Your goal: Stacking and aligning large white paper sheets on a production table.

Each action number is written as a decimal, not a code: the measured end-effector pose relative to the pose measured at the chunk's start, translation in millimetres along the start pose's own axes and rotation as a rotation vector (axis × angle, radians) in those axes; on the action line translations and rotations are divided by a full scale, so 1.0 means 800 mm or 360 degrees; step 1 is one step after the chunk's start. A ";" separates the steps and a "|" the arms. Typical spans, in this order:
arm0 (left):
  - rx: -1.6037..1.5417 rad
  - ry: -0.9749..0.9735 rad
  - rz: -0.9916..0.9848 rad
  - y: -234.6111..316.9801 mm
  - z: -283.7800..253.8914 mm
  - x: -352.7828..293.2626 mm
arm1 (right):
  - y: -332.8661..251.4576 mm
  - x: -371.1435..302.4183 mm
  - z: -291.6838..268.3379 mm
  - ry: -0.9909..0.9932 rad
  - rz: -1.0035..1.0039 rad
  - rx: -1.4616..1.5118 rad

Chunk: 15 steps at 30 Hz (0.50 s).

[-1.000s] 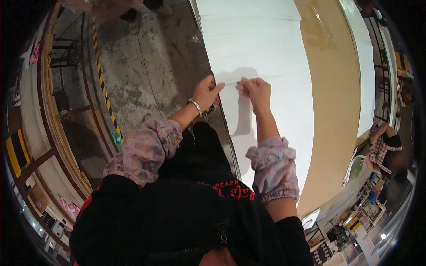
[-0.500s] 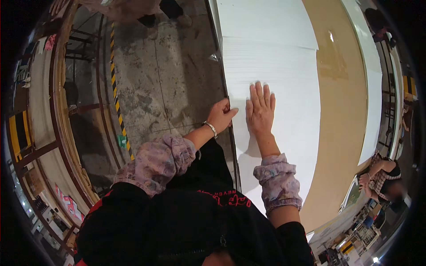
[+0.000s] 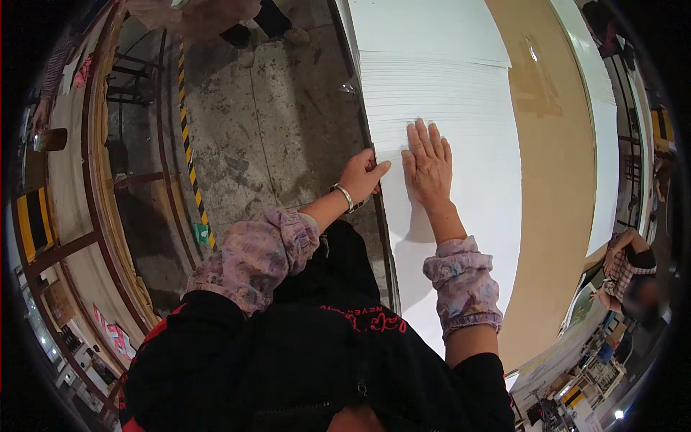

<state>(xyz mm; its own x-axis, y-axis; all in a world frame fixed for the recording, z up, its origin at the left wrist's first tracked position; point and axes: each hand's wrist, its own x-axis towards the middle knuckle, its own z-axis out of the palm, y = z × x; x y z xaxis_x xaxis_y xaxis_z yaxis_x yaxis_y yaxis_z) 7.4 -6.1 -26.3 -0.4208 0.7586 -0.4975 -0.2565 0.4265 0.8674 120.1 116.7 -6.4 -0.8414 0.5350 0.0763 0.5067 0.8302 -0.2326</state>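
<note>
Sheets of white paper (image 3: 446,97) run lengthwise ahead beneath the right hand (image 3: 430,171), fingers flat and empty, while the left hand (image 3: 358,178) curls at their left edge, hold unclear.

On the left hand (image 3: 362,175), the curled fingertips are out of sight, so what they grip cannot be told. The right hand (image 3: 430,165) hides its palm and the patch of white sheets (image 3: 461,115) beneath. Near 1 o'clock the top edge cuts off the sheets; at 11 o'clock a person (image 3: 273,20) loses the upper body to it. Around 4 o'clock, a co-worker's head (image 3: 646,299) is blurred and the clutter (image 3: 576,392) too small to identify.
</note>
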 end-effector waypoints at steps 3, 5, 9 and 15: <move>0.0105 0.0024 0.0098 -0.012 -0.002 0.008 | 0.000 -0.004 0.003 0.0001 0.0005 0.0029; 0.0031 0.0079 0.0105 -0.012 0.001 0.008 | -0.001 -0.001 0.011 0.0073 0.0013 -0.0032; -0.0098 0.0132 0.0079 -0.007 0.002 0.010 | -0.003 0.002 0.010 0.0064 0.0039 -0.0012; -0.0236 0.0109 -0.0086 0.005 0.001 0.006 | -0.003 0.002 0.005 0.0040 0.0064 -0.0010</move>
<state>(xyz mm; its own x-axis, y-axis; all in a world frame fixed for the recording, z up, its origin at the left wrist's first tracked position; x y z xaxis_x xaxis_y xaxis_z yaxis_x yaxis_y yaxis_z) 5.5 -0.4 -25.2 -0.4599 0.6992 -0.5474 -0.4036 0.3845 0.8302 116.9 114.6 -9.4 -0.8154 0.5716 0.0916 0.5412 0.8088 -0.2300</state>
